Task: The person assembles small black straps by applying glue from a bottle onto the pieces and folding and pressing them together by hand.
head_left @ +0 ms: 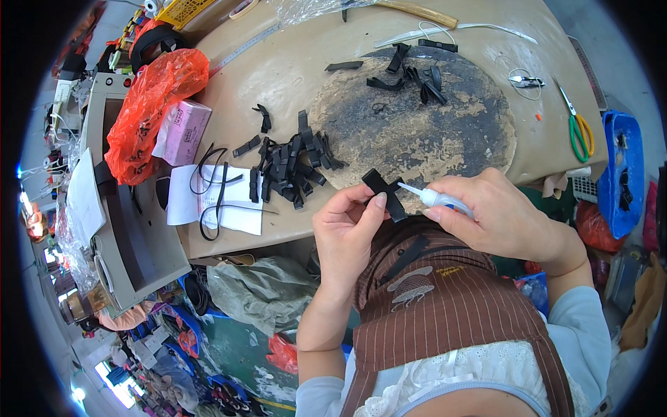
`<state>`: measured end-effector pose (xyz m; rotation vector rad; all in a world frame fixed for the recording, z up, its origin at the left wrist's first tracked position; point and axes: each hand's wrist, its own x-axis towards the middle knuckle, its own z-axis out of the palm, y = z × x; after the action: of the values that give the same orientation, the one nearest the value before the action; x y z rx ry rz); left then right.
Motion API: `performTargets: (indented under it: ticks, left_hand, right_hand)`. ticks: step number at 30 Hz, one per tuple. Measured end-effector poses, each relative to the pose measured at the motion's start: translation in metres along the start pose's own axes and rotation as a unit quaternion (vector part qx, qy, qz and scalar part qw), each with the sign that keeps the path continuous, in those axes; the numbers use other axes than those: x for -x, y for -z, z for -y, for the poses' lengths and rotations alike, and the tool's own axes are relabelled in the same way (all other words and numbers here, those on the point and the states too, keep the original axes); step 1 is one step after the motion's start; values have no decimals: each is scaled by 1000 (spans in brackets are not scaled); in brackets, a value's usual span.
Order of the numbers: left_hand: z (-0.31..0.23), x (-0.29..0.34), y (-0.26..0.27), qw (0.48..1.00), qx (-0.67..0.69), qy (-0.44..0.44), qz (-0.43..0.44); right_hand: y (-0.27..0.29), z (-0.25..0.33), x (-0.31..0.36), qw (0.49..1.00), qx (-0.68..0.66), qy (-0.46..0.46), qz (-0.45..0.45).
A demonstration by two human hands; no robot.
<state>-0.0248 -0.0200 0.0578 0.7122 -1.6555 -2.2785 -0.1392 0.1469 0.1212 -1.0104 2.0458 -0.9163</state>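
Observation:
Between the thumb and fingers of my left hand (pixel 351 226) is a black ribbon bow (pixel 384 194), held over my lap at the table's edge. My right hand (pixel 479 208) grips a small white glue bottle (pixel 445 201) with a narrow tip. That tip points left and reaches the bow's right side; whether it touches cannot be made out. Just left of my hands lies a pile of black bows (pixel 292 160). More black bow pieces (pixel 417 80) rest on the far part of a round, worn board (pixel 417 139).
Scissors (pixel 577 128) with green and orange handles and a small thread clipper (pixel 526 82) lie at the right. A blue tray (pixel 620 174) sits beyond the table's right edge. Leftward are a tissue pack (pixel 184 132), a red plastic bag (pixel 156 104), and papers (pixel 240 208) with black cord.

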Motion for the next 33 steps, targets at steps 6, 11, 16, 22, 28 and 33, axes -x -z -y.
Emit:
performTargets:
  ticks: [6, 11, 16, 22, 28, 33]
  left_hand:
    - [-5, 1, 2, 1000, 27, 7, -7]
    - [-11, 0, 3, 988, 109, 89, 66]
    - [-18, 2, -4, 974, 145, 123, 123]
    - [-29, 5, -7, 984, 46, 82, 149]
    - [-30, 9, -6, 988, -110, 10, 112]
    - [-41, -1, 3, 965, 91, 178, 169]
  right_hand:
    - [4, -2, -2, 996, -76, -5, -38]
    - [-3, -42, -21, 915, -400, -25, -38]
    - [-22, -52, -35, 830, -543, -20, 125]
    - [-17, -44, -38, 837, -526, -38, 145]
    - [-2, -26, -35, 893, -426, -90, 117]
    - [1, -29, -33, 893, -420, -109, 119]
